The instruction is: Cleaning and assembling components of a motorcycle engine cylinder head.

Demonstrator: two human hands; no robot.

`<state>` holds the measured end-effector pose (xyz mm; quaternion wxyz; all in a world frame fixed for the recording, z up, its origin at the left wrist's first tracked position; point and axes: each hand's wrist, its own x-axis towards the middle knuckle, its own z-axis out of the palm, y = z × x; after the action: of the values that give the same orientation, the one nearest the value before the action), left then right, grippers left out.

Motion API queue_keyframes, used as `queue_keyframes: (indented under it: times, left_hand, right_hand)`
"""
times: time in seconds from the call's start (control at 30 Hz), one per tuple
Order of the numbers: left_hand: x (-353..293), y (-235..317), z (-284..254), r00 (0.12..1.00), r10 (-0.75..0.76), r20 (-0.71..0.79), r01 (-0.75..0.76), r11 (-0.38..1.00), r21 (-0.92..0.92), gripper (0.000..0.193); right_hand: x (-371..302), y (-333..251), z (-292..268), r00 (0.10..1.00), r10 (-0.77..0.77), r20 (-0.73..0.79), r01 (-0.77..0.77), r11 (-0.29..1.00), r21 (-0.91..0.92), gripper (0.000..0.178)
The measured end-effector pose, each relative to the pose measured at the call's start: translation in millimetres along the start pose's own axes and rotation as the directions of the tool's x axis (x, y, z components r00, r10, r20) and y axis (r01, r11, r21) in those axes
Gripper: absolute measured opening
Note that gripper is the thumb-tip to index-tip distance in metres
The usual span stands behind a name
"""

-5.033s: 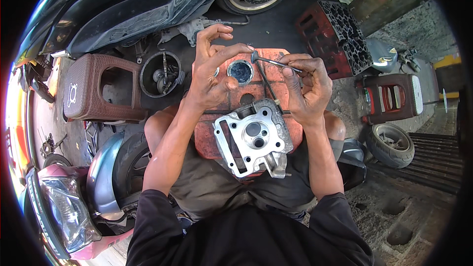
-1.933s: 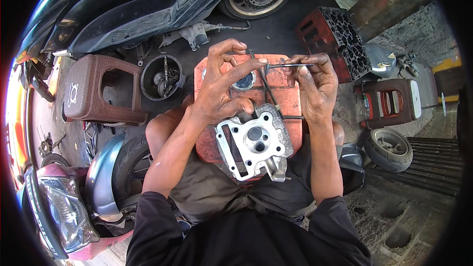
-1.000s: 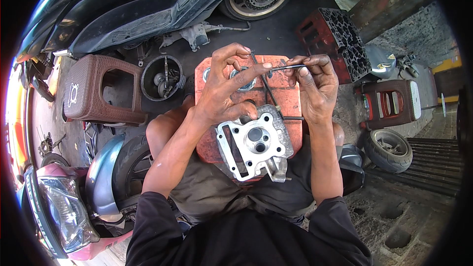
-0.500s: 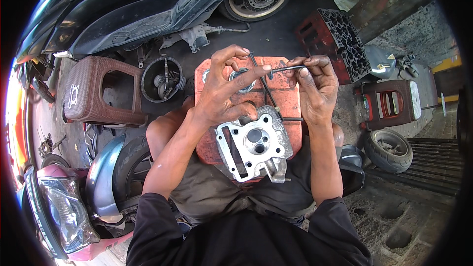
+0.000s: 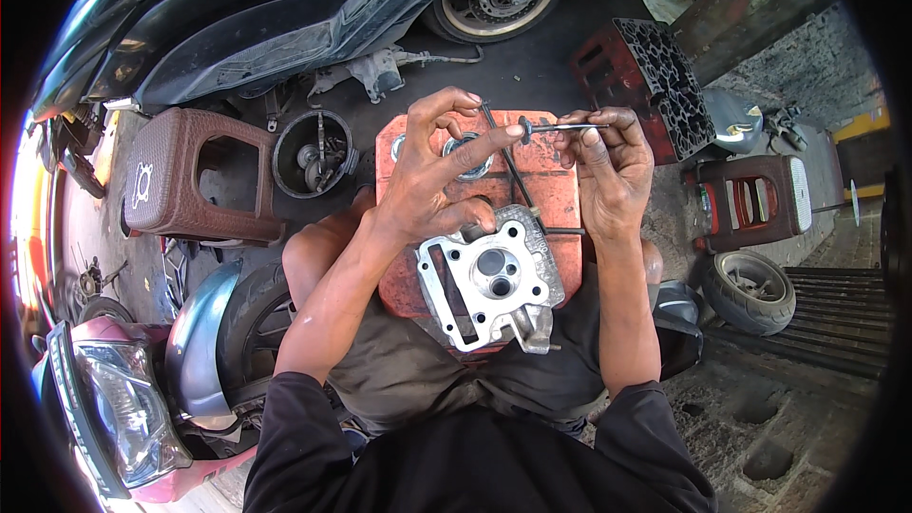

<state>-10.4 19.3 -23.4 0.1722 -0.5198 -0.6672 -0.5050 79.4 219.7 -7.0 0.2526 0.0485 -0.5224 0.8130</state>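
Note:
My right hand (image 5: 616, 171) pinches the thin stem of an engine valve (image 5: 543, 128) between thumb and fingers, with its disc end toward the left. My left hand (image 5: 423, 171) has its fingers apart, and its index fingertip is at the valve's disc. The left thumb rests by the upper edge of a silvery cylinder head (image 5: 525, 271), whose flat machined face with ports and bolt holes points up. Under it is a worn orange-red work surface (image 5: 562, 180). Behind the left hand lie a dark T-handle wrench (image 5: 516, 174) and a round metal-rimmed part (image 5: 478, 169), partly covered.
A brown plastic stool (image 5: 180, 190) and a dark bucket of metal parts (image 5: 285, 171) stand on the left. Beyond is a dark motorcycle (image 5: 285, 28). A red crate (image 5: 598, 62), another stool (image 5: 796, 195) and a loose wheel (image 5: 784, 294) are on the right.
The valve's disc end has moved slightly right and up, and the stem now lies closer to level. My left hand and the cylinder head look unmoved.

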Motion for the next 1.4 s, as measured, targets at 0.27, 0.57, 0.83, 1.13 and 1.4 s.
queue_keyframes:
  times: [0.27,0.57,0.83,1.13,1.4]
  left_hand:
    - [2,-3,-1,0.997,-0.060,-0.039,0.058,0.997,-0.043,0.086]
    - [3,-5,-1,0.996,-0.081,-0.026,0.080,0.996,-0.040,0.089]
    - [2,-7,0,0.996,-0.087,0.019,0.087,0.996,-0.022,0.087]
    - [2,-5,1,0.995,-0.101,0.025,0.102,0.994,-0.028,0.085]
    - [1,-3,0,0.992,-0.111,0.061,0.110,0.994,0.024,0.084]
  right_hand:
    - [-3,-2,1,0.999,-0.011,0.037,0.016,0.990,-0.140,0.015]
    - [-8,-1,12,0.955,-0.291,0.064,0.269,0.751,-0.603,0.014]
    - [-8,-1,14,0.944,-0.323,0.072,0.295,0.723,-0.625,0.016]
    - [-10,-7,16,0.961,-0.272,0.054,0.238,0.709,-0.664,0.017]
    - [-9,-5,14,0.961,-0.276,0.015,0.228,0.763,-0.605,0.017]
